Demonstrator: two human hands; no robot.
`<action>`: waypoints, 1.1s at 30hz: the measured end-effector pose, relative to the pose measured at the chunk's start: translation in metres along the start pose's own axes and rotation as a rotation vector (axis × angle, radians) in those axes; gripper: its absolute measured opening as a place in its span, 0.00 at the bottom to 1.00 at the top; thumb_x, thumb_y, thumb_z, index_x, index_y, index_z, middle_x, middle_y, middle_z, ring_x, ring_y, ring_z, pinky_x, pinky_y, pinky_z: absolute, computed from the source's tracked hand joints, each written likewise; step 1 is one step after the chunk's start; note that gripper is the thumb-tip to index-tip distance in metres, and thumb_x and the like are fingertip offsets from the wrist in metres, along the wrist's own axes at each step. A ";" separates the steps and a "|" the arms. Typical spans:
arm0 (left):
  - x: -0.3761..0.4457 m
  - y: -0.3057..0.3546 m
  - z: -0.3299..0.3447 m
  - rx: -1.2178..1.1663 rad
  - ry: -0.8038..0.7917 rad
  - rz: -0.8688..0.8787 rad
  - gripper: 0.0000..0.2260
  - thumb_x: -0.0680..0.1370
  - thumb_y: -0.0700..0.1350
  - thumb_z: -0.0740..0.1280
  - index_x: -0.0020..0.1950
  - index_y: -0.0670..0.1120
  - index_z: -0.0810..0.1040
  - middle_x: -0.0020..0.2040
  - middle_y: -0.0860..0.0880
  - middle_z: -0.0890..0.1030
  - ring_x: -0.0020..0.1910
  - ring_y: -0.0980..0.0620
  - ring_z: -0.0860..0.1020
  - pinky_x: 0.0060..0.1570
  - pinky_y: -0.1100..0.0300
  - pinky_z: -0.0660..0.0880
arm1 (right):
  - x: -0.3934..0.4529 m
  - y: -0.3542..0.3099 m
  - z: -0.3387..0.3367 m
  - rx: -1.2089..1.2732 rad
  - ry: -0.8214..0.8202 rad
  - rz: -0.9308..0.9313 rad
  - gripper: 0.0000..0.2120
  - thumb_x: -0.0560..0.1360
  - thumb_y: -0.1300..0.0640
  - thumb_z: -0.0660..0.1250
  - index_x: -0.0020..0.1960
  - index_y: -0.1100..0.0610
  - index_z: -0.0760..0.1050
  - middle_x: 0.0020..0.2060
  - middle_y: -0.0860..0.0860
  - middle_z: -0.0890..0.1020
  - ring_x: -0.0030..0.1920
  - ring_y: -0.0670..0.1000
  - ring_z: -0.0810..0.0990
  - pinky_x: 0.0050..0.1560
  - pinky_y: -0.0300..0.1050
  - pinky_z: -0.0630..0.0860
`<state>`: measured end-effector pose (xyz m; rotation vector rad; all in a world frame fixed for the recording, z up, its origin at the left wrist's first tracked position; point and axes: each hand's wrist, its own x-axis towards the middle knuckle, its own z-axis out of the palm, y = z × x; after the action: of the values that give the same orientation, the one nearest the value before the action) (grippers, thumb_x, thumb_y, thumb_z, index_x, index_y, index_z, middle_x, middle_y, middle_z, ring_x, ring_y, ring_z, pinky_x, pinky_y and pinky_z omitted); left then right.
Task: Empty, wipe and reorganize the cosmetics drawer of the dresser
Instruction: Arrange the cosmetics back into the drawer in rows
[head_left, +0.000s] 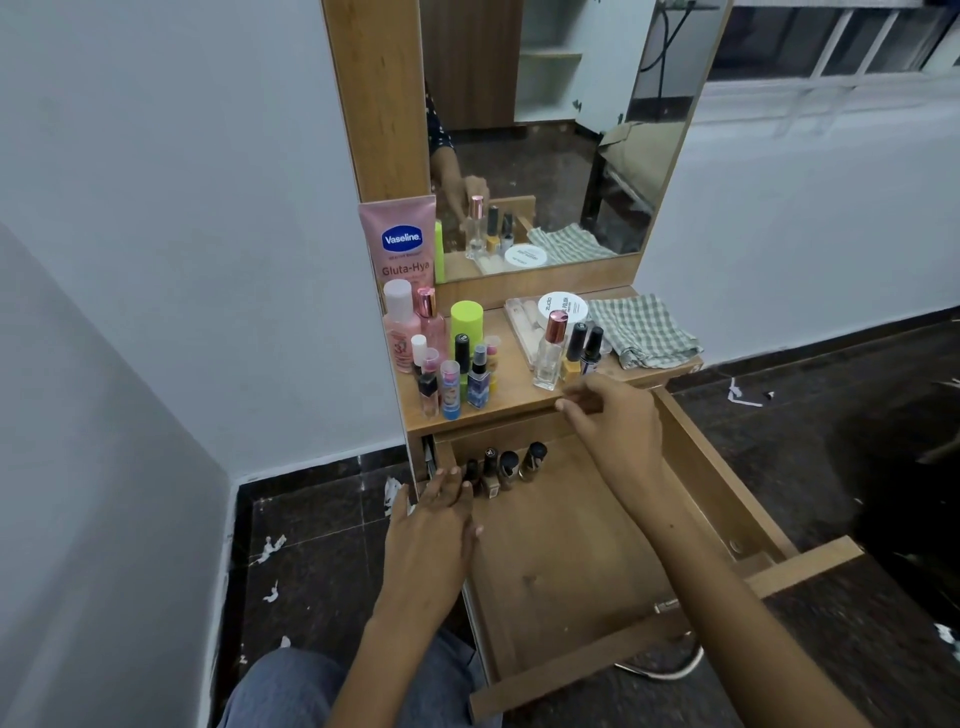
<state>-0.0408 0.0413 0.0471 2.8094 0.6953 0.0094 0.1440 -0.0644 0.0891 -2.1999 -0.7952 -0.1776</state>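
Observation:
The wooden drawer (571, 561) of the dresser is pulled far out. Several small dark-capped bottles (506, 467) stand in a row at its back left. My left hand (434, 525) lies on the drawer's left edge with straight fingers, its tips touching the leftmost bottle. My right hand (610, 415) hovers over the dresser top's front edge, fingers loosely curled and holding nothing, just in front of a clear perfume bottle (551, 351) and two dark-capped bottles (584, 348).
On the dresser top (519, 384) stand a pink Vaseline tube (401, 244), pink bottles, a lime-capped bottle (466, 322) and several small bottles at the left. A white jar (563, 307) and a checked cloth (641, 330) lie at the right. A mirror rises behind.

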 end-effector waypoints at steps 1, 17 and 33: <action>0.000 0.000 0.000 0.003 -0.007 -0.003 0.22 0.82 0.51 0.54 0.77 0.50 0.58 0.78 0.52 0.53 0.77 0.54 0.49 0.73 0.51 0.43 | -0.003 0.001 0.002 0.016 -0.001 0.005 0.05 0.72 0.58 0.73 0.48 0.54 0.82 0.41 0.46 0.84 0.41 0.42 0.80 0.42 0.28 0.74; 0.001 -0.004 0.000 0.043 -0.093 -0.018 0.24 0.82 0.52 0.54 0.78 0.52 0.53 0.78 0.54 0.47 0.77 0.54 0.45 0.73 0.49 0.43 | 0.032 -0.003 0.001 -0.154 0.224 -0.107 0.13 0.72 0.56 0.73 0.55 0.56 0.76 0.51 0.52 0.77 0.46 0.51 0.79 0.37 0.42 0.71; 0.000 -0.010 -0.001 -0.063 -0.036 -0.005 0.24 0.81 0.52 0.58 0.76 0.53 0.58 0.78 0.56 0.53 0.76 0.56 0.49 0.74 0.49 0.46 | -0.055 -0.009 0.027 0.117 -0.431 0.032 0.09 0.66 0.58 0.77 0.42 0.50 0.78 0.38 0.43 0.82 0.40 0.40 0.80 0.41 0.32 0.76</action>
<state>-0.0450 0.0498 0.0453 2.7411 0.6811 -0.0193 0.0913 -0.0674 0.0561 -2.1640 -0.9733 0.3633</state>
